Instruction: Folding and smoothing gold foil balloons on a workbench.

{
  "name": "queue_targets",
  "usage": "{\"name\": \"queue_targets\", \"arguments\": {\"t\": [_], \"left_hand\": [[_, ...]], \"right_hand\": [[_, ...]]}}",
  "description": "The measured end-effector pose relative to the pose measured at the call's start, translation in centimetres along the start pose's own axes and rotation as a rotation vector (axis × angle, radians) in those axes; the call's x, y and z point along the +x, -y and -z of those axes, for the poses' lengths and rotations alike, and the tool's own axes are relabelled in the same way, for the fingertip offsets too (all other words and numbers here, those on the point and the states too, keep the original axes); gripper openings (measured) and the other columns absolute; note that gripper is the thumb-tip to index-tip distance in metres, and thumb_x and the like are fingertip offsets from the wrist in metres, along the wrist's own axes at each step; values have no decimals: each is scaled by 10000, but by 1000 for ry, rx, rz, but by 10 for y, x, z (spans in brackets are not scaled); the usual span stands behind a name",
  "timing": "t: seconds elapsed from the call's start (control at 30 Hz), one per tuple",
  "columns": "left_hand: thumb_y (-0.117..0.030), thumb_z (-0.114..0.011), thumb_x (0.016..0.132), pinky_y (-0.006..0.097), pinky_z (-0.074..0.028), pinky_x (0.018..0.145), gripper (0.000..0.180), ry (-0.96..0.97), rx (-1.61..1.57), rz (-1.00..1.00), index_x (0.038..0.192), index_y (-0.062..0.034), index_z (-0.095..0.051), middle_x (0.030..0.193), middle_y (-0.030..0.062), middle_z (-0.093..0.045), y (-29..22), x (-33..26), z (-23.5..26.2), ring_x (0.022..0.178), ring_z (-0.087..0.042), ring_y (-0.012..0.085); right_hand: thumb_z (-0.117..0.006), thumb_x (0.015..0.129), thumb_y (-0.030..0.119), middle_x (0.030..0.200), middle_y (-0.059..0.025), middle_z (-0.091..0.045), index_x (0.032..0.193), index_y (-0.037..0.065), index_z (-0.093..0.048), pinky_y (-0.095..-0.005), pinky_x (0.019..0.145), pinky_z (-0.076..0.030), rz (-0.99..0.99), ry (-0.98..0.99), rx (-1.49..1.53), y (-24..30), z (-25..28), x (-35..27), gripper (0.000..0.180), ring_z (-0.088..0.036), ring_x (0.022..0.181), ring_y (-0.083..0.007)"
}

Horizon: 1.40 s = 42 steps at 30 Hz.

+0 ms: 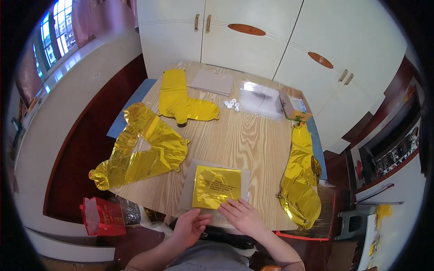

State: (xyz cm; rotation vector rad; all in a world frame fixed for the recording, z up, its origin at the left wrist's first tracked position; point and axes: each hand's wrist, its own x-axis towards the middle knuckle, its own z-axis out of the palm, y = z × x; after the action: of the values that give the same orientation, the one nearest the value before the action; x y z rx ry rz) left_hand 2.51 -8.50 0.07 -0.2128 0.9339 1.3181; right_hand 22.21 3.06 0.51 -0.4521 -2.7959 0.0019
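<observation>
A folded gold foil balloon (pixel 217 180), apparently in a clear bag with print on it, lies at the near middle of the table on a pale sheet (pixel 186 192). My right hand (pixel 244 218) rests with outstretched fingers over its lower right edge. Loosely bent, the fingers of my left hand (pixel 191 226) are at the lower left corner of the pale sheet, with nothing visible in them. Left of these lies a flat gold foil balloon (pixel 162 153) with a hole in its middle. Beyond it is an angular gold balloon (pixel 174 97). Another crumpled gold balloon (pixel 300 180) lies along the table's right edge.
Along the back of the wood-grain table (pixel 235 140) are a pale flat box (pixel 212 81), small white pieces (pixel 232 105), a clear plastic packet (pixel 261 99) and an open cardboard box (pixel 296 106). A red bag (pixel 105 217) stands below left, a grey stool (pixel 355 223) at right.
</observation>
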Motion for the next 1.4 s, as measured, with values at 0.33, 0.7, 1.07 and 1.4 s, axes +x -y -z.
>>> {"name": "queue_targets", "arguments": {"t": [0.33,0.7,1.07,1.4], "left_hand": [[-258,-486,985,224,-553,568,235,117,-123,125,1148,-102,-550,869,100,-669,-5,14,-22,692,-654,153],[-164,-451,988,226,-508,534,321,307,453,63,1290,-72,-511,928,121,-704,-53,6,-65,713,-668,157],[-182,-605,907,289,-499,587,191,313,1534,-1049,1015,-50,-692,801,62,-693,-200,43,-157,663,-645,138],[-259,-597,831,463,-515,759,222,-74,2133,-1298,878,-58,-680,978,159,-655,-210,322,-228,893,-635,361]], "right_hand": [[-581,774,172,1104,-63,-625,1145,85,-590,-346,827,-508,-108,-78,-202,-2,11,25,381,-605,1038,-214],[-584,776,150,850,-50,-648,985,74,-602,-356,614,-520,-173,-103,-104,-43,39,55,224,-646,765,-214],[-582,844,186,799,-134,-671,1024,138,-644,-446,634,-518,-362,125,94,-95,115,74,196,-662,743,-316],[-561,879,248,879,-89,-694,1106,198,-649,-442,693,-539,-456,332,191,-117,129,71,249,-671,793,-315]]}}
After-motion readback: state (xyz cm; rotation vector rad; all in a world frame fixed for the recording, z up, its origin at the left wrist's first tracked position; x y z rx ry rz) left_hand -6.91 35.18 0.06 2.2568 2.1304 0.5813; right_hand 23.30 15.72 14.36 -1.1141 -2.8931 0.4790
